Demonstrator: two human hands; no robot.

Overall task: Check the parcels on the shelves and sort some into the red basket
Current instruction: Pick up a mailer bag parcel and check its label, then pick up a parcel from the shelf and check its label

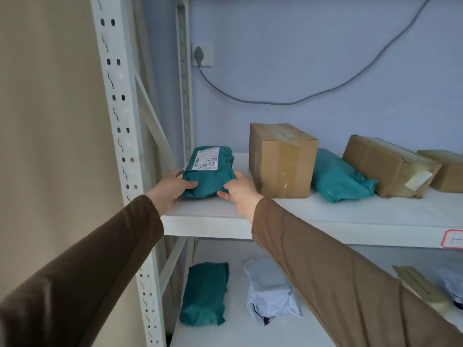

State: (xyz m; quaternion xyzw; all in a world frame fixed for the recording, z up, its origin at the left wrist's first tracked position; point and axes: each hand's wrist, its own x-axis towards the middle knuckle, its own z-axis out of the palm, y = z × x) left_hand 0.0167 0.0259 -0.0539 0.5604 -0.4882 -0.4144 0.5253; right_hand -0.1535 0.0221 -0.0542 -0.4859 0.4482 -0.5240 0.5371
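A teal plastic parcel [209, 171] with a white shipping label lies at the left end of the upper white shelf [325, 211]. My left hand [172, 187] grips its near left corner, thumb on top. My right hand [239, 191] holds its near right corner. Both arms wear brown sleeves. To the right on the same shelf stand a cardboard box [281, 160], a second teal parcel [340, 175] and a long taped carton [387, 166]. No red basket is in view.
The lower shelf [233, 331] holds a teal bag [204, 294], a pale grey bag [271, 293] and more parcels at the right edge. A perforated white upright [120, 121] stands left of my hands. A grey cable [275, 98] hangs from a wall socket.
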